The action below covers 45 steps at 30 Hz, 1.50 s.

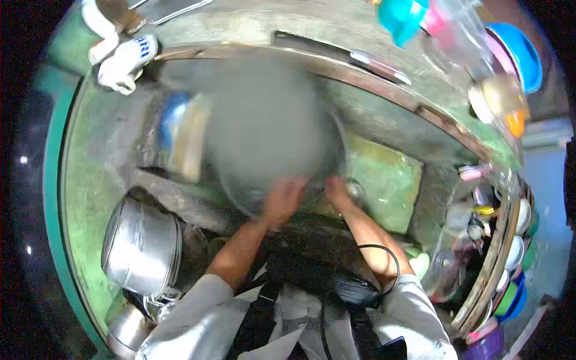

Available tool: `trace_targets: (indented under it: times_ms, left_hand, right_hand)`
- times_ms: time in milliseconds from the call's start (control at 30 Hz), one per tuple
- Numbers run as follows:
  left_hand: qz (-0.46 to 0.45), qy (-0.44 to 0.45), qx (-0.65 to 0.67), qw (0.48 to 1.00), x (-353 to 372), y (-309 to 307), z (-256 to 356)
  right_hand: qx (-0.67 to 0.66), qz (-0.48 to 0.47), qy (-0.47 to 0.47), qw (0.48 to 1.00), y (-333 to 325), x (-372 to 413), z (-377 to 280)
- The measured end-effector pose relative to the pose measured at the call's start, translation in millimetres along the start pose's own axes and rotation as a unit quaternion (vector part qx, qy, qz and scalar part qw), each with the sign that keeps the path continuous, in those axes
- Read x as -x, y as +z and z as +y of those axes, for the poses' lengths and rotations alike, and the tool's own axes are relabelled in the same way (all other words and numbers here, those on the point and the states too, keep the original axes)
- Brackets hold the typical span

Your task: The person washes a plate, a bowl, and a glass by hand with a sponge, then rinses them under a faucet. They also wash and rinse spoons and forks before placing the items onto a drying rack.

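A large round grey thing (264, 120), smeared by motion, fills the middle of the head view above a wide round metal basin (343, 141). My left hand (285, 198) is at its lower edge with the fingers blurred; what they hold cannot be made out. To the right, my right hand (335, 189) is near the basin's lower right rim, its fingers drawn together and blurred. Beside it sits a small round metal item (355, 191). The parts of the basin under the grey thing are hidden.
Metal pots (141, 246) stand at the lower left. A white mug (129, 63) is on the upper left ledge. A green slab (384, 180) lies right of the basin. Dishes and a rack (480, 240) line the right side, with a blue basin (519, 54) above.
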<state>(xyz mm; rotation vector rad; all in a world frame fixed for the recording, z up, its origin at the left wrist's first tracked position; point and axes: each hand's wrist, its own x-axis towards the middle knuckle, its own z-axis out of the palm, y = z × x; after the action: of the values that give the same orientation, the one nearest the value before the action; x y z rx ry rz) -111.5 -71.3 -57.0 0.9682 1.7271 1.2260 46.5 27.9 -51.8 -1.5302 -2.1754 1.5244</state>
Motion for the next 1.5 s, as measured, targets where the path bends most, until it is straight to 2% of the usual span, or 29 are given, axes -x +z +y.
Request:
trace_targets:
  times_ms: [67, 100, 133, 233, 267, 300, 333, 367, 433, 500, 567, 633, 667, 700, 767, 800, 867, 900, 933, 1033, 1067, 1100, 1167, 1200, 1267, 1333, 1367, 1433, 1500]
  left_hand:
    - [0.146, 0.005, -0.079, 0.986, -0.4, -21.6, -47.7]
    - [0.218, 0.000, -0.115, 0.969, -0.9, -32.6, -69.6]
    - [0.256, -0.046, 0.097, 0.961, 4.5, -48.7, -55.7]
    - [0.261, -0.080, 0.270, 0.923, 27.8, -87.2, -67.6]
    - [0.245, -0.003, -0.068, 0.967, 36.8, -96.9, -80.1]
    - [0.217, -0.053, 0.101, 0.969, 37.8, -98.2, -73.1]
    - [0.212, -0.108, 0.293, 0.926, 38.5, -99.6, -65.8]
    - [0.226, -0.165, 0.443, 0.852, 39.0, -101.0, -58.8]
    - [0.242, -0.196, 0.473, 0.824, 41.4, -102.4, -70.7]
    - [0.256, -0.218, 0.528, 0.780, 40.0, -101.7, -58.2]
    - [0.184, -0.213, 0.486, 0.828, 40.5, -100.7, -60.3]
    - [0.168, -0.188, 0.484, 0.838, 35.7, -94.6, -48.0]
    - [0.174, -0.177, 0.492, 0.835, 32.5, -92.9, -45.6]
    - [0.179, -0.165, 0.499, 0.832, 29.5, -91.1, -43.8]
    - [0.125, -0.159, 0.602, 0.772, 23.8, -90.2, -43.4]
    - [0.106, -0.158, 0.634, 0.750, 20.7, -90.2, -35.6]
    - [0.111, -0.168, 0.543, 0.815, 17.7, -84.7, -21.6]
    - [0.111, -0.172, 0.512, 0.834, 16.5, -82.9, -16.2]
    - [0.103, -0.173, 0.540, 0.817, 16.1, -82.1, -14.5]
    - [0.089, -0.164, 0.550, 0.814, 16.4, -74.8, -17.8]
    - [0.088, -0.158, 0.542, 0.821, 14.8, -72.1, -12.8]
    - [0.086, -0.152, 0.534, 0.827, 12.5, -70.6, -0.6]
    - [0.135, -0.256, 0.533, 0.795, 9.8, -69.3, 16.7]
    - [0.153, -0.289, 0.532, 0.781, 8.2, -69.1, 22.0]
    - [0.095, -0.224, 0.534, 0.809, 2.1, -62.5, 27.0]
    - [0.077, -0.230, 0.540, 0.806, -8.1, -55.5, 45.5]
    - [0.046, -0.194, 0.458, 0.867, -12.4, -48.2, 35.3]
    - [0.010, -0.110, 0.270, 0.956, -21.3, -33.6, 15.0]
    - [0.044, -0.082, 0.193, 0.977, -34.7, -25.4, 22.3]
  right_hand:
    - [0.069, -0.016, 0.001, 0.998, 29.0, -28.9, 15.2]
    - [-0.015, 0.071, -0.020, 0.997, 48.8, -48.6, 41.8]
    - [-0.100, 0.157, -0.040, 0.982, 67.1, -76.4, 71.1]
    - [0.029, 0.121, 0.062, 0.990, 113.6, -151.7, 150.7]
    - [0.051, 0.101, 0.073, 0.991, 132.2, -168.6, 168.2]
    - [0.064, 0.085, 0.073, 0.992, 153.2, -182.7, 185.1]
    - [0.070, 0.080, 0.059, 0.993, 179.8, -198.5, 209.1]
    - [0.036, 0.059, 0.088, 0.994, 185.1, -192.0, 184.0]
    - [-0.150, 0.013, 0.126, 0.981, 184.3, -174.5, 128.3]
    - [-0.378, -0.055, 0.184, 0.906, 163.7, -160.5, 70.5]
    - [-0.524, -0.125, 0.222, 0.813, 131.1, -142.9, 17.8]
    - [-0.608, -0.189, 0.203, 0.744, 102.5, -122.0, -21.1]
    - [-0.640, -0.227, 0.169, 0.715, 91.0, -110.8, -35.6]
    - [-0.665, -0.294, 0.077, 0.682, 88.9, -107.6, -37.2]
    - [-0.693, -0.424, -0.107, 0.573, 84.6, -100.9, -41.3]
    - [-0.653, -0.293, 0.014, 0.698, 79.3, -93.7, -49.9]
    - [-0.617, -0.128, 0.114, 0.768, 70.9, -80.5, -62.5]
    - [-0.617, -0.125, 0.115, 0.768, 71.1, -79.9, -60.0]
    - [-0.616, -0.124, 0.122, 0.769, 72.2, -80.3, -57.7]
    - [-0.549, -0.072, 0.129, 0.823, 74.5, -70.2, -74.2]
    - [-0.606, -0.104, 0.113, 0.780, 80.3, -74.8, -69.0]
    - [-0.584, -0.088, 0.071, 0.804, 78.8, -66.4, -80.1]
    - [-0.533, -0.047, -0.009, 0.845, 75.5, -48.9, -103.4]
    - [-0.453, -0.028, -0.037, 0.890, 68.7, -49.7, -103.1]
    - [-0.366, -0.001, -0.066, 0.928, 55.3, -53.4, -88.7]
    - [-0.459, 0.018, 0.005, 0.888, 52.8, -66.9, -46.9]
    - [-0.464, -0.011, -0.033, 0.885, 48.5, -68.0, -27.1]
    - [-0.438, -0.061, 0.005, 0.897, 30.2, -53.2, -23.9]
    - [-0.431, -0.019, -0.009, 0.902, 33.3, -53.6, -28.6]
